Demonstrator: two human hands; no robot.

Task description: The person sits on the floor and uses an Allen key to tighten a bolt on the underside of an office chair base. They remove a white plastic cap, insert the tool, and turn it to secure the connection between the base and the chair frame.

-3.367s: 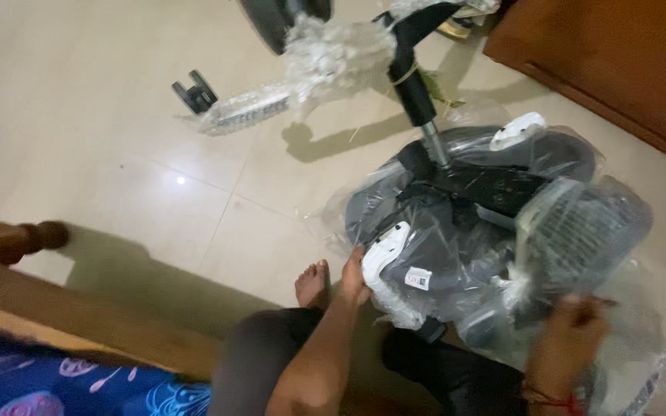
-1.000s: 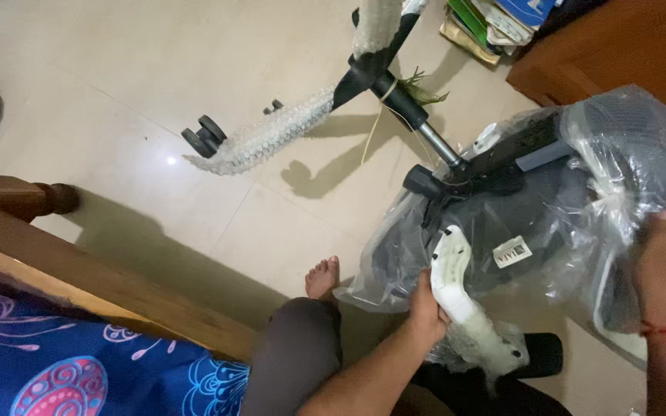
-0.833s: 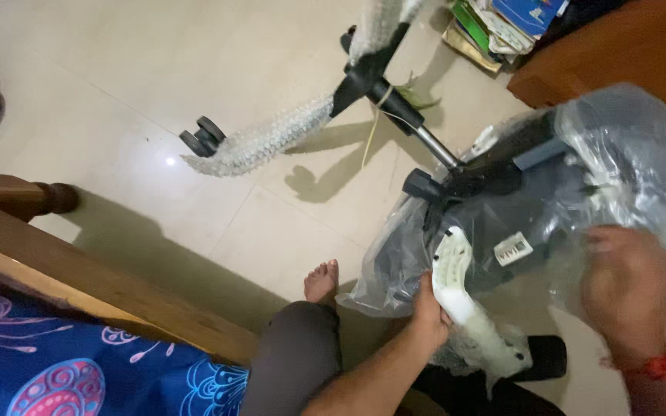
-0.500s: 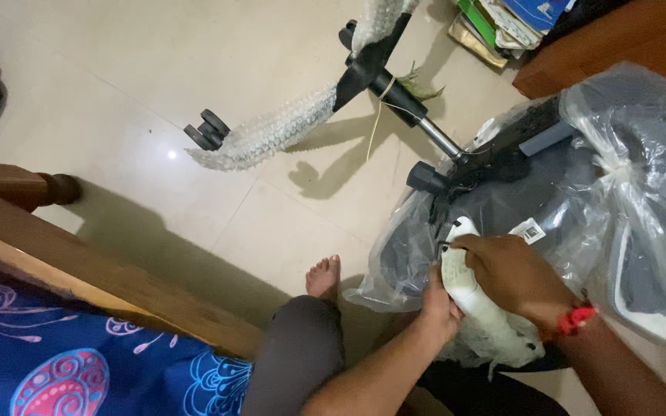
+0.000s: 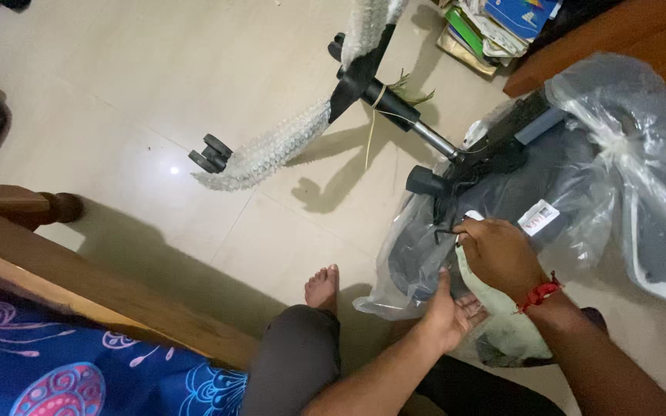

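Note:
An office chair lies on its side on the floor, its dark seat (image 5: 495,200) wrapped in a clear plastic bag (image 5: 626,146). My right hand (image 5: 499,254) grips the top of the white armrest (image 5: 502,323), by a black cable at the seat's underside. My left hand (image 5: 449,312) rests with its fingers spread beside the lower part of the armrest. The chair's base leg (image 5: 271,146), wrapped in bubble wrap, sticks out to the left with a black castor (image 5: 210,152) at its end.
A wooden bed frame (image 5: 79,277) with a blue patterned sheet (image 5: 48,362) fills the lower left. A stack of books (image 5: 495,27) lies at the top right next to brown wooden furniture (image 5: 626,35). My bare foot (image 5: 321,286) rests on the beige tiled floor.
My right hand left the plastic bag at the right and came down onto the white armrest. My left hand let go of the armrest and now lies spread beside it.

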